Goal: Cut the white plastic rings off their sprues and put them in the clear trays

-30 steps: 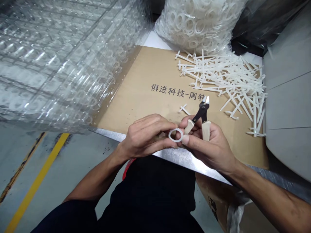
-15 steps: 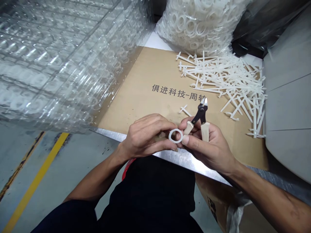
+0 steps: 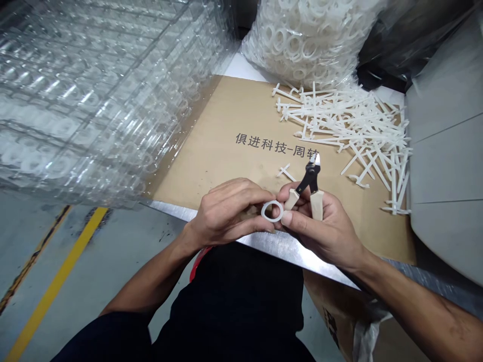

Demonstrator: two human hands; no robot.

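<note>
A white plastic ring (image 3: 272,220) stands between my two hands, near the table's front edge. My left hand (image 3: 230,211) grips it from the left, fingers above and thumb below. From the other side, my right hand (image 3: 324,221) has its thumb and a fingertip at the ring's right edge. The same hand carries side cutters (image 3: 312,177) with black metal and cream handles. Their blades point up and away from the ring, and the handles are spread. A small cross-shaped white plastic sprue (image 3: 287,172) lies just beyond my fingers.
A pile of white sprues (image 3: 347,120) covers the right of the cardboard sheet (image 3: 211,125). Behind it stands a clear bag of white rings (image 3: 302,40). Stacked clear trays (image 3: 94,90) fill the left. A grey panel (image 3: 449,141) borders the right side.
Both hands hold almost the same pose around the ring and the side cutters. The whole view has shifted very slightly.
</note>
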